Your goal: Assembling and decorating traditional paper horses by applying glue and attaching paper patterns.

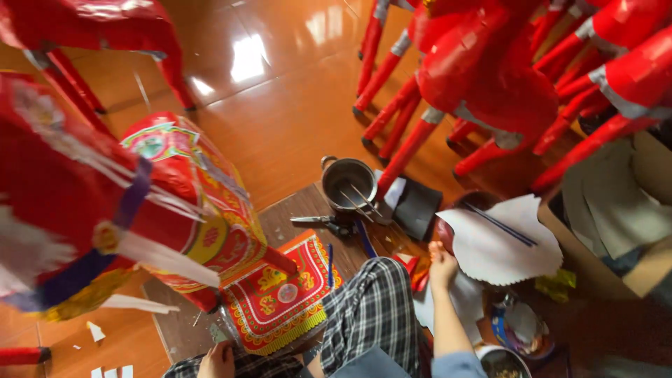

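The biggest thing before me is the decorated red paper horse (105, 210) on my left, trimmed with white streamers, a purple band and patterned red-and-yellow panels; it stands on the orange floor (280, 105) and partly on a brown board (294, 210). Across from me, at upper right, a cluster of plain red paper horses (490, 77) stands on thin red legs with grey bands. A cardboard box (616, 231) with grey sheets in it sits at the right edge.

A white sheet of paper (500, 248) lies just beyond my right hand (442, 262), with a dark stick across it. That hand rests low on the floor, and its fingers seem to pinch something small and orange, though I cannot tell what. My left hand (218, 360) sits at the bottom edge beside the horse, near my checked trouser knee (371, 315), fingers curled; whether they hold anything I cannot tell.

A red-and-yellow fringed cloth panel (280, 294) lies under the horse's legs. Further off stand a metal pot (348, 183) holding sticks, scissors (318, 220) just beside it, and a blue pen (330, 262).
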